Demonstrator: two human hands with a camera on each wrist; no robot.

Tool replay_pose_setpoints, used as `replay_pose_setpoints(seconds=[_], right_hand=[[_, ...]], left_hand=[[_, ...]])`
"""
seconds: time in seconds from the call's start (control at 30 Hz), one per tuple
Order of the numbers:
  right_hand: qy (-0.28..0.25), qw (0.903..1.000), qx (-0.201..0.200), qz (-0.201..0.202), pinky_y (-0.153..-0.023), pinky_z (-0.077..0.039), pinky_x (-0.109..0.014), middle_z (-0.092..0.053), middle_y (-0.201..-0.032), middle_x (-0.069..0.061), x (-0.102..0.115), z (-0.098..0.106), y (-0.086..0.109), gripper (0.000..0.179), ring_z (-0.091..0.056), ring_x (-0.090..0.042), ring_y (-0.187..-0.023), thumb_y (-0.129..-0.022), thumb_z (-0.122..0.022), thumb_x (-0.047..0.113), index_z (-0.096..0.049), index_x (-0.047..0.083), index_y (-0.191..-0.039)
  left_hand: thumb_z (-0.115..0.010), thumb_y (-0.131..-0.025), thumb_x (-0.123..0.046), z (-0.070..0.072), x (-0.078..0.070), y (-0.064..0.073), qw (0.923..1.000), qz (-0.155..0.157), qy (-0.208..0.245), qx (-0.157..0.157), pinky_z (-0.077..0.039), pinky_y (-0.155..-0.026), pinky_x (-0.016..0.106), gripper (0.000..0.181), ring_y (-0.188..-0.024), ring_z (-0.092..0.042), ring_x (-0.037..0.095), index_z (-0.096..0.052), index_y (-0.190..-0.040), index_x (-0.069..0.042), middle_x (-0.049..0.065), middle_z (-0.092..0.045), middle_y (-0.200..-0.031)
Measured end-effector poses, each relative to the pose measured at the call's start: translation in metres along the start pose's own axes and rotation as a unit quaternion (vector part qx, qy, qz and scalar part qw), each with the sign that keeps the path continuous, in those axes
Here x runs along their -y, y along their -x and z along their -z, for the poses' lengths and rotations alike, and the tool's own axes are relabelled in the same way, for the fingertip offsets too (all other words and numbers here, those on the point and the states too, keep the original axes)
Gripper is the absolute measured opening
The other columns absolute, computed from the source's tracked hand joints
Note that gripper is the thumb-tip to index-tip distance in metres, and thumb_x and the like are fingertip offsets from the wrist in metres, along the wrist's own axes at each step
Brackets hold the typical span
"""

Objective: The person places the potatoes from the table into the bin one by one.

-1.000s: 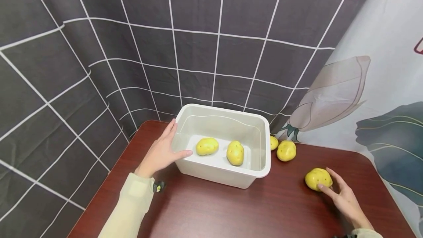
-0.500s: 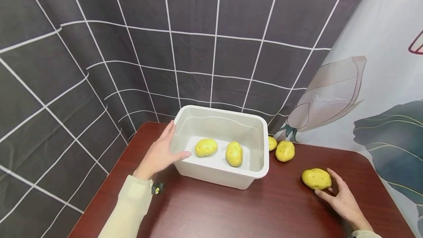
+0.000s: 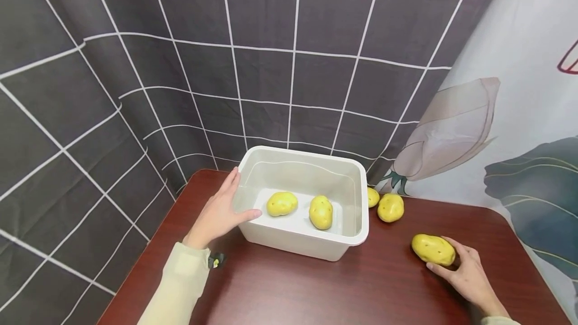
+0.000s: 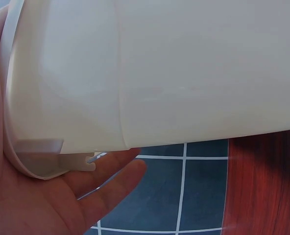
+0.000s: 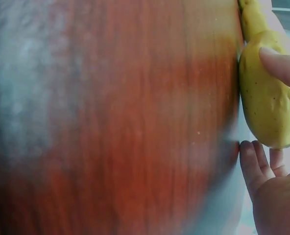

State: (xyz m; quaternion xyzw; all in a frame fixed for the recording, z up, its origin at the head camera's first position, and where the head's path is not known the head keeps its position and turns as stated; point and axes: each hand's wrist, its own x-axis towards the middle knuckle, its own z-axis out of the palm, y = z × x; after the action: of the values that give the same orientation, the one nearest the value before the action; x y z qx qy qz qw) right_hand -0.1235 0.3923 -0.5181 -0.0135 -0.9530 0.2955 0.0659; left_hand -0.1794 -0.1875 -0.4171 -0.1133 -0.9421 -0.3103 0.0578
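A white plastic bin [image 3: 295, 249] stands on the table, and two yellow potatoes, a left one [image 3: 282, 203] and a right one [image 3: 321, 212], lie inside it. My left hand [image 3: 217, 217] rests on the bin's left front corner, thumb over the front rim and fingers fairly straight along the outer side. In the left wrist view the rim [image 4: 8, 98] lies against the palm. At the right, my right hand [image 3: 471, 277] holds another potato [image 3: 433, 250] between thumb and fingers. The right wrist view shows the thumb on this potato [image 5: 267, 93] low at the tabletop.
Two more potatoes lie right of the bin, one [image 3: 391, 208] in full view and one [image 3: 373, 197] partly hidden by the bin. The dark red table [image 3: 316, 295] ends at a grid-patterned curtain [image 3: 262, 79] behind and a floral one [image 3: 533, 189] at right.
The potato at my right hand has turned a little, and my right thumb has slid from its top face to its near edge. My left hand and the bin keep their places.
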Motion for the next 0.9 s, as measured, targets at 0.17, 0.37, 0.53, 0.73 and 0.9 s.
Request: replay_pose_setpoints(seconds=[0.17,0.37,0.53,0.73,0.9], right_hand=[[0.019,0.9989,0.029,-0.030,-0.075,-0.044,-0.046,-0.051,-0.125,-0.034,-0.0001,0.0051,-0.0011,0.092,-0.054,-0.038,-0.099,-0.079,-0.086,0.038,-0.039,-0.006,-0.144],[0.016,0.9970,0.061,-0.044,-0.082,-0.043,-0.060,-0.045,-0.135,-0.040,0.0009,0.0071,-0.0039,0.098,-0.051,-0.050,-0.111,-0.082,-0.082,0.046,-0.032,0.000,-0.153],[0.014,0.9981,0.040,-0.045,-0.082,-0.041,-0.062,-0.047,-0.134,-0.040,0.0008,0.0043,-0.0004,0.096,-0.051,-0.052,-0.111,-0.081,-0.083,0.046,-0.037,0.000,-0.152],[0.023,0.9992,0.000,-0.032,-0.072,-0.043,-0.038,-0.059,-0.120,-0.033,-0.0011,0.0010,0.0023,0.089,-0.056,-0.036,-0.094,-0.078,-0.086,0.044,-0.046,0.001,-0.146],[0.034,0.9988,-0.019,-0.028,-0.061,-0.037,-0.026,-0.065,-0.098,-0.018,-0.0026,0.0012,0.0016,0.086,-0.051,-0.019,-0.077,-0.078,-0.087,0.041,-0.050,0.000,-0.143]], left_hand=[[-0.074,-0.080,-0.064,-0.0020,-0.0009,-0.0008,1.0000,0.002,0.001,0.000,-0.037,-0.105,0.064,0.113,-0.136,-0.045,0.042,-0.020,-0.160,-0.006,0.000,-0.011,-0.169],[-0.072,-0.079,-0.069,-0.0002,-0.0011,0.0000,1.0000,0.007,-0.002,0.004,-0.037,-0.105,0.064,0.115,-0.136,-0.045,0.042,-0.020,-0.160,-0.006,0.000,-0.011,-0.169],[-0.071,-0.079,-0.071,0.0002,-0.0013,0.0007,1.0000,0.005,-0.003,0.006,-0.037,-0.105,0.065,0.116,-0.136,-0.045,0.042,-0.020,-0.160,-0.005,0.002,-0.012,-0.169],[-0.069,-0.078,-0.073,0.0007,-0.0016,0.0004,1.0000,0.005,-0.006,0.005,-0.037,-0.105,0.064,0.117,-0.137,-0.043,0.042,-0.021,-0.160,-0.004,0.002,-0.012,-0.169],[-0.070,-0.079,-0.072,0.0010,-0.0019,0.0001,1.0000,0.003,-0.005,0.004,-0.038,-0.105,0.063,0.117,-0.136,-0.045,0.042,-0.021,-0.160,-0.004,0.001,-0.012,-0.169]])
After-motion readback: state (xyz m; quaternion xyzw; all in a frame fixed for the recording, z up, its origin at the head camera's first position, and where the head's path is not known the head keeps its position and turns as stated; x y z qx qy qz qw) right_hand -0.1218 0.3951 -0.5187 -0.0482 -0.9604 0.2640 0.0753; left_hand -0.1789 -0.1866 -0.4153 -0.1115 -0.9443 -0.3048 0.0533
